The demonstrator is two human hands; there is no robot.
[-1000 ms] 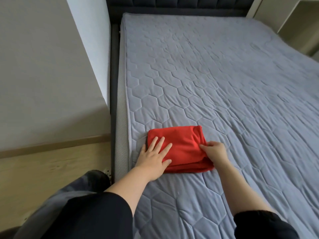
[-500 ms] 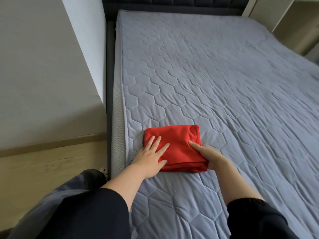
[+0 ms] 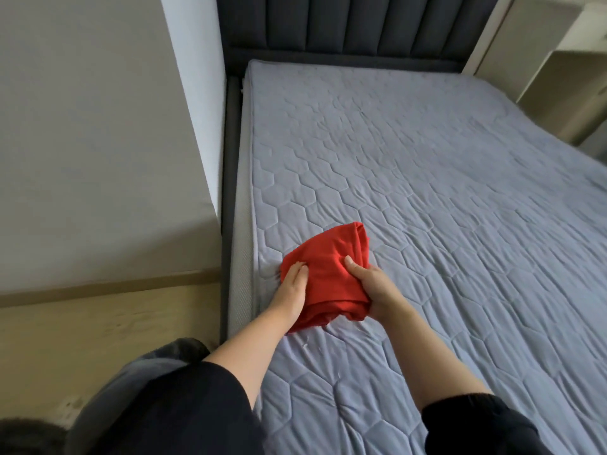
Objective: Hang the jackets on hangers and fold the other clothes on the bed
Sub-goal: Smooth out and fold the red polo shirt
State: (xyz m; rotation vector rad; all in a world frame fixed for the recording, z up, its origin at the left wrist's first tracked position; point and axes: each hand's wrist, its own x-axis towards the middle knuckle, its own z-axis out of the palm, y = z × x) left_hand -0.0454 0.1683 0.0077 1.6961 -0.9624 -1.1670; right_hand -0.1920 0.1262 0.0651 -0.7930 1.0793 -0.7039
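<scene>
Near the bed (image 3: 427,192) edge, my right hand (image 3: 374,290) grips the red garment (image 3: 328,274); my left hand (image 3: 290,290) rests flat on it.

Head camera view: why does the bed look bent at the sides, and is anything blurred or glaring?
In the head view, the wide-angle lens bows the edges of the mattress; the light is soft and even with no glare, leaving only a faint shadow under the red garment; the pale cabinet at the far right looks slightly soft.
</scene>
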